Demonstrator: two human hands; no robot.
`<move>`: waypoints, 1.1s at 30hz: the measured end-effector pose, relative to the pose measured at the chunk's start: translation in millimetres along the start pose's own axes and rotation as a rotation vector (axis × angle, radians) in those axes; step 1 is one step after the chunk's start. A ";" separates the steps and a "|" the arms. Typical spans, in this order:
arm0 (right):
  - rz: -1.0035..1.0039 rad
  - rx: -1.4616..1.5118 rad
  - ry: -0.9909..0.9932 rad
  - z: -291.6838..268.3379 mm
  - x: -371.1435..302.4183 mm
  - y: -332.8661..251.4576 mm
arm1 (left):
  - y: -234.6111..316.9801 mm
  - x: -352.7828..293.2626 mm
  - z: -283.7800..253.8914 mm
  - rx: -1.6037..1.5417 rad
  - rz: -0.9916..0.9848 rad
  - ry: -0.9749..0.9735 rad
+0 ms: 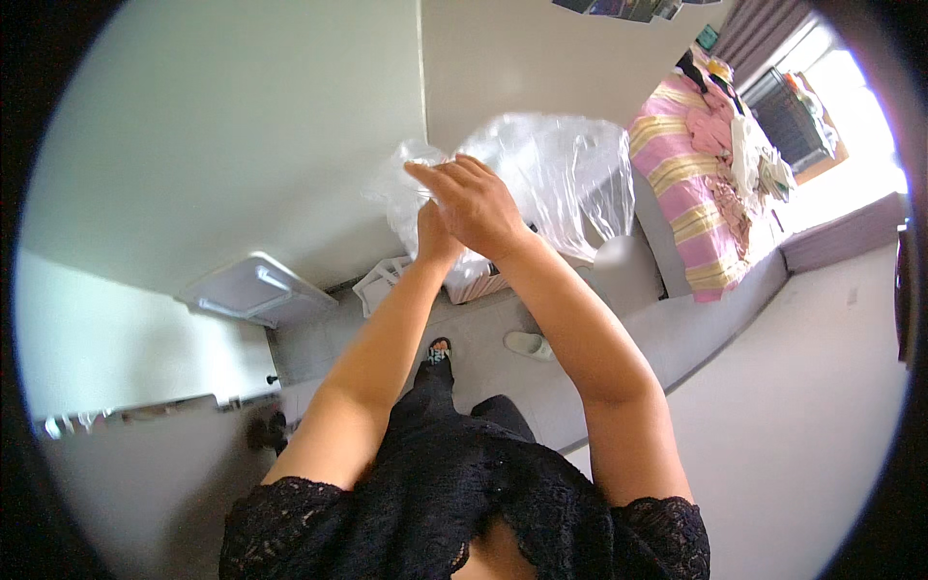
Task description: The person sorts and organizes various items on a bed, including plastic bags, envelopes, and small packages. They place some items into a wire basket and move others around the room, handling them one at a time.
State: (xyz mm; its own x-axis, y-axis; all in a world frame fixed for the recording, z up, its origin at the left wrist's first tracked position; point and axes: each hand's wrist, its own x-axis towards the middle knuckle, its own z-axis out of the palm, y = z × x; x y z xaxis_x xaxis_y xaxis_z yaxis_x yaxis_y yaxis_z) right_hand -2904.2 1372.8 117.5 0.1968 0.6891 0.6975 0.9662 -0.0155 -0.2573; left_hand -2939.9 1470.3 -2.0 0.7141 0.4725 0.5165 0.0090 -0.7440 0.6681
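Note:
A large clear plastic bag (pixel 561 179) hangs in front of me, puffed out to the right, with a crumpled part bunched on the left. My left hand (pixel 438 235) is closed around the gathered plastic; its fingers are partly hidden behind my right hand. Over it lies my right hand (pixel 476 201), its fingers pressed together and pointing left, closed on the bunched bag. Whether anything is inside the bag cannot be made out.
A white plastic rack (pixel 379 287) and a pink-striped box (pixel 476 288) stand on the floor below. At left a folded white table (pixel 259 288) leans by the wall. A pale slipper (pixel 528 345) lies near my foot. On the right, clothes (pixel 713 130) cover a striped bed (pixel 677 174).

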 end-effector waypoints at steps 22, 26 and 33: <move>1.108 -0.047 -0.475 93.8 -133.0 249.1 | -32.6 34.5 100.1 0.289 -0.047 -0.158; 0.991 0.038 -0.630 147.4 -130.7 265.6 | -58.4 -14.6 107.8 0.381 0.254 -0.575; 0.711 0.153 -0.481 203.4 -143.6 290.4 | -150.4 71.2 173.2 0.493 0.292 -0.841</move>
State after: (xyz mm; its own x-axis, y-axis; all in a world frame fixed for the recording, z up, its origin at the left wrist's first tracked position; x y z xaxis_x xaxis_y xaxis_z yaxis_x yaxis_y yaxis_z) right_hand -2685.8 1416.8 -193.3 0.6196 0.7848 -0.0124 0.6010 -0.4846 -0.6356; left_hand -2769.3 1534.0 -158.5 0.9936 -0.1027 -0.0469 -0.0925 -0.9788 0.1830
